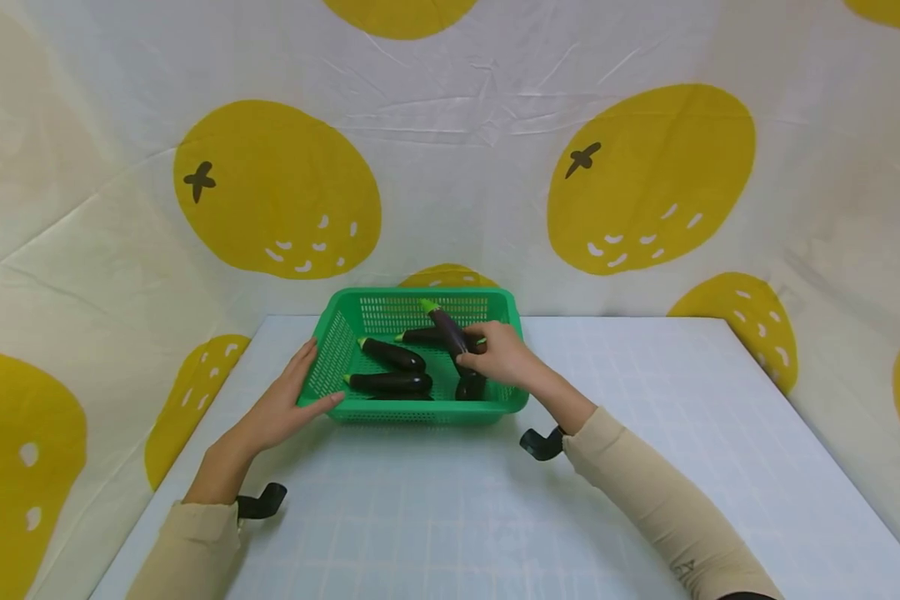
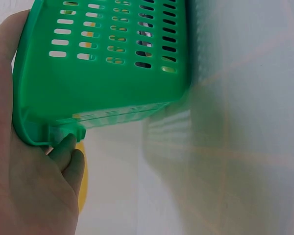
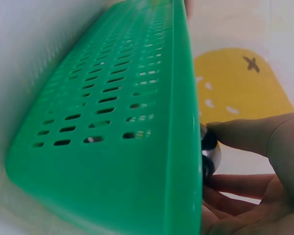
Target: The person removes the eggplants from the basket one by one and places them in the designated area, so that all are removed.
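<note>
A green plastic basket (image 1: 420, 408) with slotted walls holds several dark purple eggplants with green stem ends. At its left near corner, my left hand (image 1: 281, 408) holds the rim, thumb along the front edge and fingers on the left side. The left wrist view shows its fingertips (image 2: 73, 161) curled at the rim's outer lip. Reaching over the right side, my right hand (image 1: 498, 354) pinches an eggplant (image 1: 447, 329) that slants across others, stem toward the back. In the right wrist view, the basket wall hides most of that eggplant (image 3: 210, 154) between thumb and fingers.
Two more eggplants (image 1: 392, 354) lie in the basket's left half, one nearer the front. The basket stands toward the back of a pale checked table (image 1: 420, 517). Behind it hangs a white cloth (image 1: 457, 183) with large yellow fruit prints.
</note>
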The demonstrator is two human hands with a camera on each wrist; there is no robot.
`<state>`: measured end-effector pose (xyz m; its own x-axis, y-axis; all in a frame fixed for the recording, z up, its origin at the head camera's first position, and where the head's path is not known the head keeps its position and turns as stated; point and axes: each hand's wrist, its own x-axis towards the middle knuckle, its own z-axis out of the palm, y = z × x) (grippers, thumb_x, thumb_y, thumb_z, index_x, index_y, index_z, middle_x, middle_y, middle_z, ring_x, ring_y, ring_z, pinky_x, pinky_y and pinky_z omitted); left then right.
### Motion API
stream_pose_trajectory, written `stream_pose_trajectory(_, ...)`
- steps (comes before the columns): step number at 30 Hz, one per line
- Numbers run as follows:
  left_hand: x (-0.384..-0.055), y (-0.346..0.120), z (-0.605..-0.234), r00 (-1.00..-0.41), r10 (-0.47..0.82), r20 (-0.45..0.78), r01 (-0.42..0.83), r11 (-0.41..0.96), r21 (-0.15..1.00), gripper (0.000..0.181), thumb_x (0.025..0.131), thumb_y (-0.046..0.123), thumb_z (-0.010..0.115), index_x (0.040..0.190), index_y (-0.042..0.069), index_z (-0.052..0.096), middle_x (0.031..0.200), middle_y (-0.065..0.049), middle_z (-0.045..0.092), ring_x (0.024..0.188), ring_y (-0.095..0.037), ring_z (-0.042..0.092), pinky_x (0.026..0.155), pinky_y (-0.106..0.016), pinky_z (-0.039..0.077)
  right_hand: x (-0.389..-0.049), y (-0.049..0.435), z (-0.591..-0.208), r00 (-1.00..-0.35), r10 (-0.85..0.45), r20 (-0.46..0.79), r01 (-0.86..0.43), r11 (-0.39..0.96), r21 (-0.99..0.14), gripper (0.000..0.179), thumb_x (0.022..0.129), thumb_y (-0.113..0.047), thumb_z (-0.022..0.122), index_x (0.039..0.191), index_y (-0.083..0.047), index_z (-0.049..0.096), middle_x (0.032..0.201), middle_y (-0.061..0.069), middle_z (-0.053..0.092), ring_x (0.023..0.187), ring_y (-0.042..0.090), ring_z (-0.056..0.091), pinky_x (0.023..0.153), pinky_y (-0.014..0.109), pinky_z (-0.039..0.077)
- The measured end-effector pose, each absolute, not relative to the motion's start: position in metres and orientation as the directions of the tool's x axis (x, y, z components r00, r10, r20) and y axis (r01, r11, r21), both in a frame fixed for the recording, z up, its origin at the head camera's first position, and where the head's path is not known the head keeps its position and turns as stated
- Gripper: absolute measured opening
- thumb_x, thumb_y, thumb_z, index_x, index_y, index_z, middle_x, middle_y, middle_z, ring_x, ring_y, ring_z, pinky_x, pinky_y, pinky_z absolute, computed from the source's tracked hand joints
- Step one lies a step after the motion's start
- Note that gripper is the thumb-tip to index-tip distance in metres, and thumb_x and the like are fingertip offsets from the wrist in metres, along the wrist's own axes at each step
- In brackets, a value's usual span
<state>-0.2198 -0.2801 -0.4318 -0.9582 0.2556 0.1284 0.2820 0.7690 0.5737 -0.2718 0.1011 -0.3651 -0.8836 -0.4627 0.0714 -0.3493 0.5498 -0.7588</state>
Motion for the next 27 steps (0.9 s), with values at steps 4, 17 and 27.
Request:
stream_pose_trajectory(4, -0.220, -0.280, -0.431, -0.959, 0.256, 0.125, 0.280, 0.769, 0.575, 0.103, 0.097, 0.055, 0.064, 0.165, 0.009, 0.002, 0.173, -0.007, -0.002, 0.156, -0.041, 0.009, 0.115, -0.073, 0.019, -0.271, 0.105, -0.364, -0.890, -0.450, 0.069, -0.345, 0.568, -0.747, 0.051, 0.095, -0.014, 0.072, 0.138, 0.007, 0.058, 0.126, 0.024, 0.067, 0.103, 0.029, 0.073, 0.075, 0.034, 0.060)
stream_pose_trajectory(17, -0.221, -0.280, -0.427, -0.958, 0.260, 0.123, 0.283, 0.767, 0.576, 0.103, 0.097, 0.055, 0.063, 0.165, 0.009, 0.003, 0.173, -0.008, -0.002, 0.156, -0.042, 0.009, 0.115, -0.073, 0.019, -0.267, 0.120, -0.361, -0.912, -0.406, 0.057, -0.322, 0.621, -0.715, 0.052, 0.096, -0.020, 0.071, 0.140, 0.004, 0.057, 0.132, 0.022, 0.064, 0.112, 0.035, 0.068, 0.084, 0.042, 0.060)
stream_pose_trajectory(27, -0.221, -0.281, -0.429, -0.959, 0.262, 0.107, 0.275, 0.767, 0.580, 0.102, 0.097, 0.055, 0.063, 0.165, 0.009, 0.002, 0.173, -0.007, -0.003, 0.156, -0.041, 0.008, 0.115, -0.073, 0.018, -0.265, 0.133, -0.358, -0.917, -0.388, 0.094, -0.337, 0.624, -0.705, 0.053, 0.096, -0.021, 0.072, 0.139, 0.006, 0.058, 0.132, 0.025, 0.064, 0.109, 0.036, 0.070, 0.083, 0.042, 0.061)
